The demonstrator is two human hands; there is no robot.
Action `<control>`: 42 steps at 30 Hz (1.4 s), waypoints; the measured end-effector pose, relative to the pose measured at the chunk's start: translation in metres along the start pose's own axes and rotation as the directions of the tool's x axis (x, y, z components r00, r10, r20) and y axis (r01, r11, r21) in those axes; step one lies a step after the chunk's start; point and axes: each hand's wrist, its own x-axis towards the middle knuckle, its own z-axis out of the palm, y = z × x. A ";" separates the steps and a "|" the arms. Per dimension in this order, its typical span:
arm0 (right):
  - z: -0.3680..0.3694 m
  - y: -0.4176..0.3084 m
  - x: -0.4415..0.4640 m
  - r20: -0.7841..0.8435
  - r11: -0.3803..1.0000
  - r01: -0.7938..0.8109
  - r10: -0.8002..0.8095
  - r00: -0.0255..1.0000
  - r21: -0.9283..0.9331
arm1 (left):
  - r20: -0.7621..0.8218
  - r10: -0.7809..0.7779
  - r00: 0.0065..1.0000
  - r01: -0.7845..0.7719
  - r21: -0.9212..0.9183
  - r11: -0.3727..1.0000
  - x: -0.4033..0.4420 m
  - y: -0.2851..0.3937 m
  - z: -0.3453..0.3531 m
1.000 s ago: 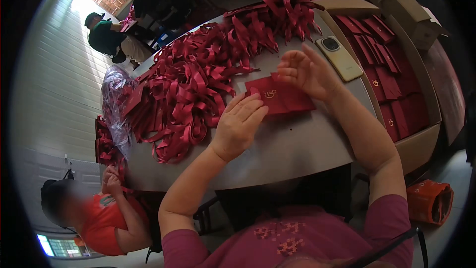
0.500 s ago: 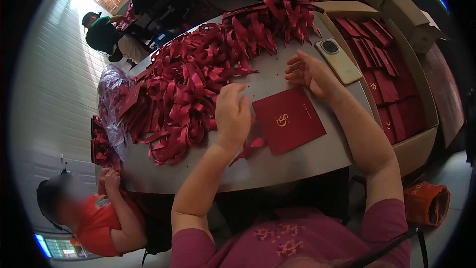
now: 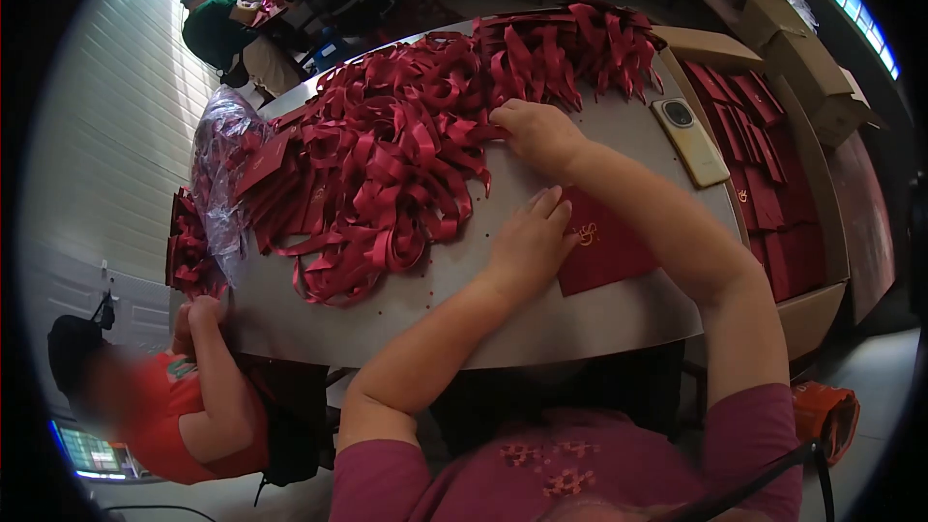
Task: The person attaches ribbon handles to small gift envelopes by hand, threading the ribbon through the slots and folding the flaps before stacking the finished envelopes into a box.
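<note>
A square dark red bag [image 3: 609, 246] with a gold logo lies flat on the grey table [image 3: 464, 314]. My left hand [image 3: 531, 237] rests at its left edge, fingers together, with the fingertips near the bag's upper corner; whether anything is pinched there is hidden. Farther up, my right hand [image 3: 541, 135] is closed on the end of a red ribbon [image 3: 491, 131] at the right side of the ribbon heap [image 3: 387, 155]. My right forearm passes over part of the bag.
A phone [image 3: 691, 142] lies at the right, beside an open carton [image 3: 822, 319] of red bags. Plastic wrap [image 3: 224, 150] covers the table's left end. A person in red [image 3: 198, 416] sits at left; others work behind. An orange bag [image 3: 822, 416] stands lower right.
My right hand has moved up and left to the ribbon heap and closed on a ribbon. My left hand has come down to the bag's edge. The whole view has shifted slightly.
</note>
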 end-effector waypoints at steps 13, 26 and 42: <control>-0.092 0.003 -0.076 0.193 0.877 -0.462 0.479 0.856 -0.131 | -0.069 -0.326 0.943 0.331 0.073 0.941 -0.002 -0.006 -0.029; -0.112 -0.008 -0.062 0.310 0.971 -0.229 0.196 0.930 0.072 | -0.153 -0.254 0.955 0.250 -0.041 0.967 0.001 -0.024 -0.020; -0.066 -0.030 -0.088 0.362 0.486 -0.562 0.447 0.818 0.670 | 0.527 -0.562 0.638 0.658 -0.752 0.041 0.012 -0.037 -0.051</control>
